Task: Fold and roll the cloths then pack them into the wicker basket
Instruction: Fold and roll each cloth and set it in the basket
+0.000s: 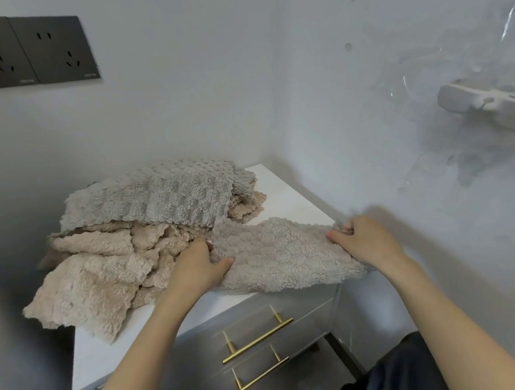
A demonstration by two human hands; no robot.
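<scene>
While both hands held the grey cloth (281, 255) by its ends, the step looked like spreading it for a first fold; doing that well would mean drawing the span between the grips taut, squaring its edges on the cabinet top (284, 192), and keeping it off the heap of cloths (107, 261) just outside the left hand (198, 261). That hand lay palm down, thumb on top, fingers curled into the cloth's edge; the right hand (365, 237) lay palm down too, fingers curled, pinching the opposite corner; both forearms reached forward; no wicker basket was in view.
</scene>
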